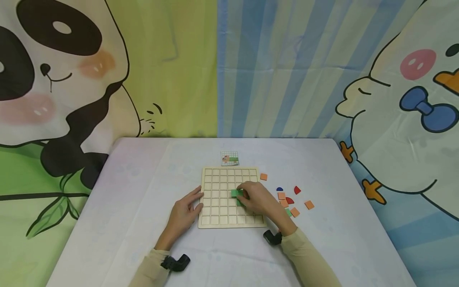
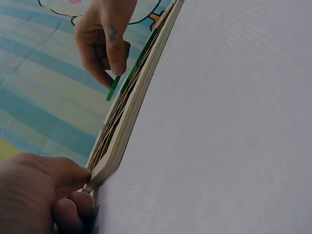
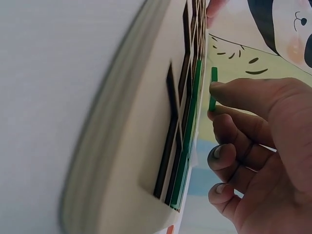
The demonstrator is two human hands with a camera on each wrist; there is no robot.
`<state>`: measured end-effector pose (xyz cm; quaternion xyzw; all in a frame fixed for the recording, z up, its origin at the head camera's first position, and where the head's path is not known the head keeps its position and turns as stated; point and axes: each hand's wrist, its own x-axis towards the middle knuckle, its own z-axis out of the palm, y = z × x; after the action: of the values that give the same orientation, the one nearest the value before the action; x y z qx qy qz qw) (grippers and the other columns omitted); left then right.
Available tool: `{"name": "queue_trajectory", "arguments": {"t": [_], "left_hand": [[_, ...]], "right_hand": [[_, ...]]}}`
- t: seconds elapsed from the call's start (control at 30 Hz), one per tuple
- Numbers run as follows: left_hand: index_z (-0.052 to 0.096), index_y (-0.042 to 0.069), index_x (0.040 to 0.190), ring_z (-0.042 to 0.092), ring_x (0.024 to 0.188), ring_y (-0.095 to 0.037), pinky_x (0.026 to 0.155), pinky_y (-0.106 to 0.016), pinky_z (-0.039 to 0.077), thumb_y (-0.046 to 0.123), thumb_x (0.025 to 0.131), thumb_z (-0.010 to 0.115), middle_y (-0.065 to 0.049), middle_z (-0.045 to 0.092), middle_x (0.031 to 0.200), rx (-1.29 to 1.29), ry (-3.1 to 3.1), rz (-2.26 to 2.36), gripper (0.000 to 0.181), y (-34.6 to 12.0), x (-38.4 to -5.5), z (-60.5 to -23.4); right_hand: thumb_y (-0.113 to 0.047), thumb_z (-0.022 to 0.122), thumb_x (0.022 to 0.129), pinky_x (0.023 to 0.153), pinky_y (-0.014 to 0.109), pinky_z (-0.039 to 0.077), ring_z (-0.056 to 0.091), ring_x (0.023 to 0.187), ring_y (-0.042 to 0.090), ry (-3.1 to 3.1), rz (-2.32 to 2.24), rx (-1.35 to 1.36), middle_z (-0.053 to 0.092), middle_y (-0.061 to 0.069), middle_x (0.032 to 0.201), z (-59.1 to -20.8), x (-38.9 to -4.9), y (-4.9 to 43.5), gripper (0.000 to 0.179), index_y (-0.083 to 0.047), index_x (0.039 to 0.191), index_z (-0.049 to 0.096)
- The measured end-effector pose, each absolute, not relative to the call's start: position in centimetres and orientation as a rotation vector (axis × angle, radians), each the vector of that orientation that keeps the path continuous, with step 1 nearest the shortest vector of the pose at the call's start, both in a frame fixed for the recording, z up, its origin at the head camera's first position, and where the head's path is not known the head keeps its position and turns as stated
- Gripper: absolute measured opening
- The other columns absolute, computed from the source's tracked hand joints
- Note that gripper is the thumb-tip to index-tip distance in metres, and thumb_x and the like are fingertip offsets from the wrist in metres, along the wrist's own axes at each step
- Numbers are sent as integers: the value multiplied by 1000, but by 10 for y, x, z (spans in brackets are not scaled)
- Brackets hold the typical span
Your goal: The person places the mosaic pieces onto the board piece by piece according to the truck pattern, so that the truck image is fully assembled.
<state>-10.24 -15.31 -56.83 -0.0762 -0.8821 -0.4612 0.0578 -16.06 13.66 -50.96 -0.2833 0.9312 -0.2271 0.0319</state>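
A light wooden board (image 1: 215, 211) with a grid of square cells lies on the table. At its left edge rests my left hand (image 1: 184, 215), thumb and fingertips against the rim; in the left wrist view the thumb (image 2: 58, 173) touches the board near its corner. Over the right half of the grid, my right hand (image 1: 256, 197) pinches a green tile (image 1: 235, 193) between thumb and fingers. The right wrist view shows that tile (image 3: 214, 88) edge-on, apart from the board's surface. More green (image 3: 187, 146) sits in the grid beneath, mostly hidden by the right hand in the head view.
A small card (image 1: 229, 158) with a coloured grid picture lies behind the board. Right of the board are loose pieces: several orange squares (image 1: 309, 205), red quarter-rounds (image 1: 297, 190), a blue half-round (image 1: 279, 189) and a green piece (image 1: 288, 212). Printed curtains (image 1: 279, 79) stand behind the table.
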Motion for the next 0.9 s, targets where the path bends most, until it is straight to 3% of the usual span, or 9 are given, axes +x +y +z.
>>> {"name": "queue_trajectory", "arguments": {"t": [0.9], "left_hand": [[72, 8, 136, 37, 48, -1, 46, -22, 36, 10, 96, 76, -4, 60, 157, -239, -2664, -1388, 40, -154, -104, -573]], "right_hand": [[-24, 76, 98, 59, 22, 39, 46, 63, 6, 2887, -603, -890, 60, -6, 76, -514, -166, 125, 21, -11, 114, 78]]}}
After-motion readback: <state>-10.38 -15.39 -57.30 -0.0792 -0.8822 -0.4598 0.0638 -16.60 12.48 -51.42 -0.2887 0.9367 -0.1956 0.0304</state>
